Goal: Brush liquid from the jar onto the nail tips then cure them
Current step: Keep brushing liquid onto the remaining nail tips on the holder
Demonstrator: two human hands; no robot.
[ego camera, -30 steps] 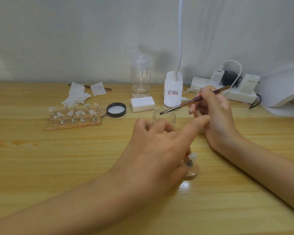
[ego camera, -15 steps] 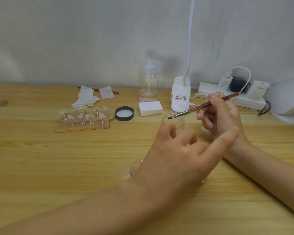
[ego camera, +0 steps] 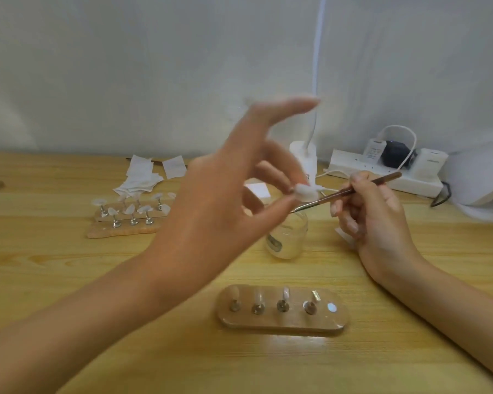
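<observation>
L hand (ego camera: 225, 200) is raised off the desk (ego camera: 69, 280), blurry, thumb & fingers pinching a nail tip (ego camera: 303, 191), index stuck out. R hand (ego camera: 373, 220) grips the brush (ego camera: 353, 190), bristles just beside the tip, above the open jar (ego camera: 288, 237) mid-desk. Wooden holder (ego camera: 282, 322) w/ four pegs sits by the near edge, cure lamp (ego camera: 484, 177) at the right edge.

Left hand (ego camera: 225, 200) pinches a nail tip (ego camera: 303, 191) above the jar (ego camera: 288, 237); right hand (ego camera: 373, 220) holds the brush (ego camera: 350, 191) beside it.
</observation>
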